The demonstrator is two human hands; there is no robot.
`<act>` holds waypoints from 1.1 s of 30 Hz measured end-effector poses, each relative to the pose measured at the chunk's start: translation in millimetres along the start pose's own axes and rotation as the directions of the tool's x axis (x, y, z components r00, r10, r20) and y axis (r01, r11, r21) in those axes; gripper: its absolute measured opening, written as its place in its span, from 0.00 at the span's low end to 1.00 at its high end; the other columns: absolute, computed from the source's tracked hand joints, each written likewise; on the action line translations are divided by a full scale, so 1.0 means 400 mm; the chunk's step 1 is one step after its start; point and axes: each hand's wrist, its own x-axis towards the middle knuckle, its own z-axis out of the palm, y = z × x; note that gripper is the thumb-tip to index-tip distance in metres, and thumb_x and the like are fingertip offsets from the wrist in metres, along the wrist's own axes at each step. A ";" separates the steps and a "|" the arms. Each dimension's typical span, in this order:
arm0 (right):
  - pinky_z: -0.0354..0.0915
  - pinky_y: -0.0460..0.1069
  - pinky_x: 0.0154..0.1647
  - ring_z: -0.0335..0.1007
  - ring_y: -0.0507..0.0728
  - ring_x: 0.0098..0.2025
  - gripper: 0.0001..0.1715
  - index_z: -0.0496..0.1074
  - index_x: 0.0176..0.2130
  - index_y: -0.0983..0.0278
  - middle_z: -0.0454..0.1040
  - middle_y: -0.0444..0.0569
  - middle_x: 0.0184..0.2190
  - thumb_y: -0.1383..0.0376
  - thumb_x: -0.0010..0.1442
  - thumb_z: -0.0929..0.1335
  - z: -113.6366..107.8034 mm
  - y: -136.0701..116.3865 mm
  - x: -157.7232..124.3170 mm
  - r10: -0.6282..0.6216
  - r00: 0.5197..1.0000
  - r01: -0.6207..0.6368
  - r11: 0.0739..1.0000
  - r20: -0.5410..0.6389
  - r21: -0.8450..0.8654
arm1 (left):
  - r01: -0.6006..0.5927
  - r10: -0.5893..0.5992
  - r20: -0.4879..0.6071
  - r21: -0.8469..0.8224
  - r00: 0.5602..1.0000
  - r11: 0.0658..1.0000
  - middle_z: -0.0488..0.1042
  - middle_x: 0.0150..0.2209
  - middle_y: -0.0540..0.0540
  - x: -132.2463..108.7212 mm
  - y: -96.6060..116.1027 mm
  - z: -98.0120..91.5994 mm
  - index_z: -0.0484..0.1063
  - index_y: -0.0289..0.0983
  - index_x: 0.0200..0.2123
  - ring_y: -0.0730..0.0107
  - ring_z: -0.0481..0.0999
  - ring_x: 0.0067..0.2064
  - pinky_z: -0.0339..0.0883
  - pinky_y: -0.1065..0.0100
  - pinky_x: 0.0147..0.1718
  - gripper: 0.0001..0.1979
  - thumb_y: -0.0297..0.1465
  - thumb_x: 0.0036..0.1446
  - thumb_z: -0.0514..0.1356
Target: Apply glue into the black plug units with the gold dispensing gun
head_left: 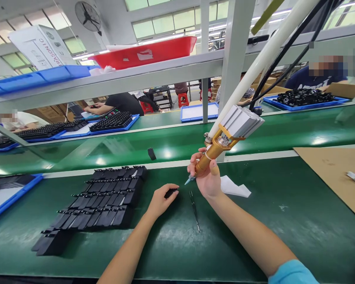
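Observation:
My left hand, low over the green bench, is closed on a small black part, much of which the fingers hide. Raised to its right, my right hand wraps round a gold-coloured glue dispensing gun. The gun's pale blue nozzle points down and left, a little apart from the black part. Between my forearms lies a pair of tweezers. A crumpled white paper rests behind my right wrist. Rows of black plastic parts stand to the left.
A lone black piece sits on the green conveyor belt beyond the bench. A blue-rimmed tray is at far left, a cardboard sheet at right. A white pole with hoses slants above. Several people work across the belt.

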 end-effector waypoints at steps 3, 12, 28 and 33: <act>0.64 0.49 0.30 0.66 0.47 0.21 0.22 0.64 0.45 0.58 0.72 0.41 0.32 0.48 0.58 0.66 -0.001 -0.002 0.001 0.002 1.000 -0.002 1.000 -0.016 -0.022 | 0.012 -0.013 -0.005 -0.015 1.000 1.000 0.79 0.42 0.46 0.001 0.002 0.005 0.73 0.39 0.42 0.65 0.79 0.44 0.72 0.65 0.46 0.09 0.35 0.61 0.58; 0.65 0.50 0.30 0.65 0.48 0.21 0.22 0.64 0.45 0.57 0.71 0.41 0.32 0.47 0.57 0.65 -0.002 -0.005 0.003 0.004 0.999 -0.006 0.998 -0.034 -0.063 | 0.019 -0.047 0.118 0.231 0.992 0.973 0.77 0.49 0.48 -0.012 0.009 0.002 0.70 0.45 0.51 0.63 0.76 0.50 0.69 0.62 0.50 0.14 0.39 0.65 0.52; 0.64 0.50 0.29 0.64 0.48 0.21 0.22 0.65 0.44 0.57 0.70 0.41 0.31 0.47 0.56 0.66 0.001 -0.014 0.001 0.010 0.998 -0.014 0.997 -0.057 -0.082 | 0.160 -0.182 0.001 0.477 0.983 0.864 0.75 0.47 0.38 0.003 -0.020 -0.023 0.54 0.38 0.65 0.53 0.75 0.49 0.69 0.56 0.46 0.30 0.38 0.63 0.55; 0.63 0.50 0.29 0.64 0.49 0.21 0.23 0.67 0.45 0.56 0.69 0.42 0.33 0.47 0.54 0.68 -0.003 -0.013 0.001 0.003 0.999 -0.007 0.995 -0.047 -0.097 | 0.231 -0.207 -0.103 0.442 0.973 0.867 0.69 0.57 0.36 0.094 -0.043 -0.165 0.50 0.40 0.67 0.51 0.69 0.57 0.64 0.56 0.54 0.38 0.48 0.59 0.57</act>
